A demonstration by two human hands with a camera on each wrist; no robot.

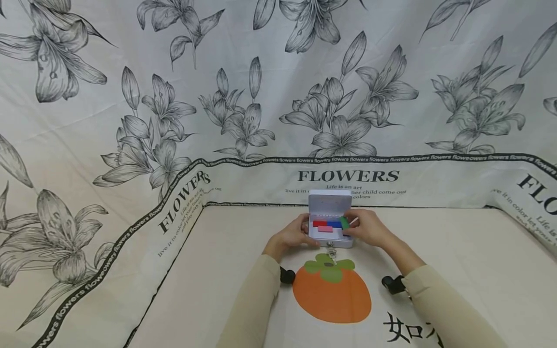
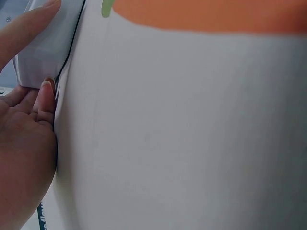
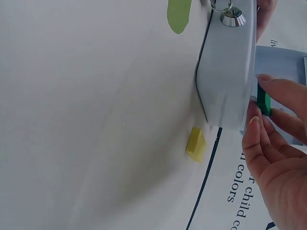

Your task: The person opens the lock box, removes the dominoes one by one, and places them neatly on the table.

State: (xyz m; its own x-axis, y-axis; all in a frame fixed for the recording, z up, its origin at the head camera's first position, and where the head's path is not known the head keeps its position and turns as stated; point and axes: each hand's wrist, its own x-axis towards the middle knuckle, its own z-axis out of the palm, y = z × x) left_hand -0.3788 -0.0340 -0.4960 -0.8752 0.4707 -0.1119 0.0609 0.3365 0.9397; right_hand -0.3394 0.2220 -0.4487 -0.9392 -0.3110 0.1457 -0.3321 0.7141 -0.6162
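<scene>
A small white metal cash box stands on the table with its lid raised. Inside lie a red block, a blue block and a pink block. My left hand holds the box's left end, thumb over the front and fingers at the side. Between thumb and fingers my right hand pinches a green block at the box's right side, close to the rim. A yellow block lies on the cloth beside the box's right end.
A key ring hangs from the lock on the box's front. The tablecloth carries a printed orange persimmon and black characters. A flower-print curtain rises behind the box and along the left.
</scene>
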